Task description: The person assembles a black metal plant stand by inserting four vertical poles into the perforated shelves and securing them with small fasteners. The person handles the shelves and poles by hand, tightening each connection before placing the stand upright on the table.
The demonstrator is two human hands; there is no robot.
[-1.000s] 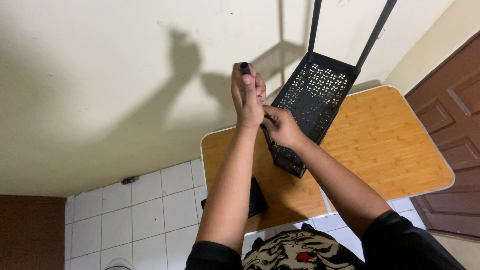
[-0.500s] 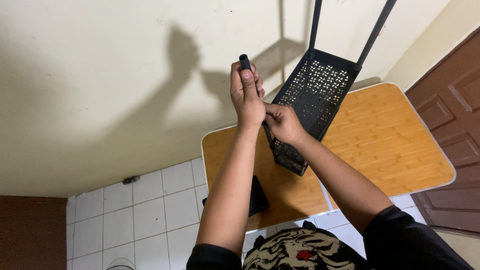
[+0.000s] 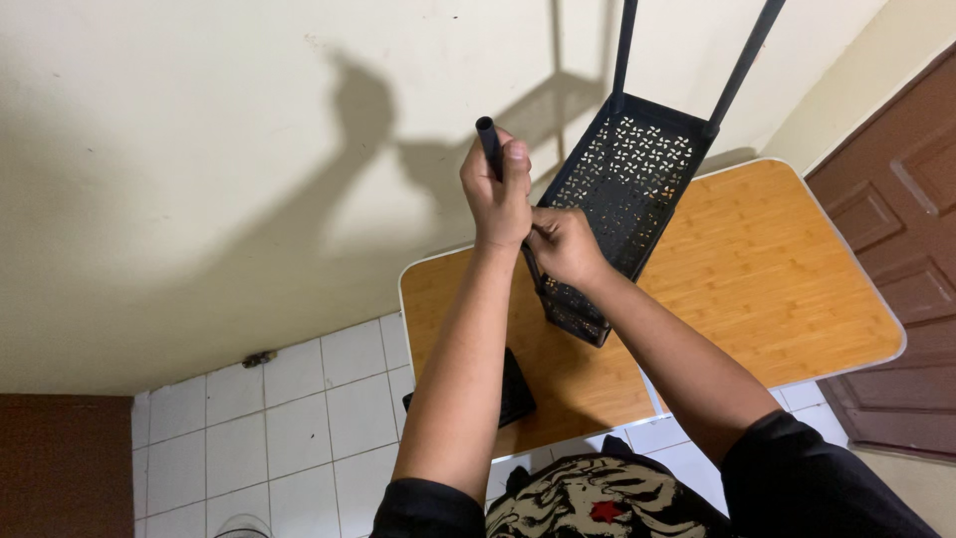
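Wooden table (image 3: 777, 279) — cream wall (image 3: 199, 149), tiled floor (image 3: 269, 438)

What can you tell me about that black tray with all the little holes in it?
The black tray looks like thin painted metal, its floor and low walls punched with small patterned holes. It stands tilted on the wooden table, near corner down. Two black tubes rise from its far corners out of view. The left hand grips a third black tube at the near corner, and the right hand rests against the tray's near edge beside it.
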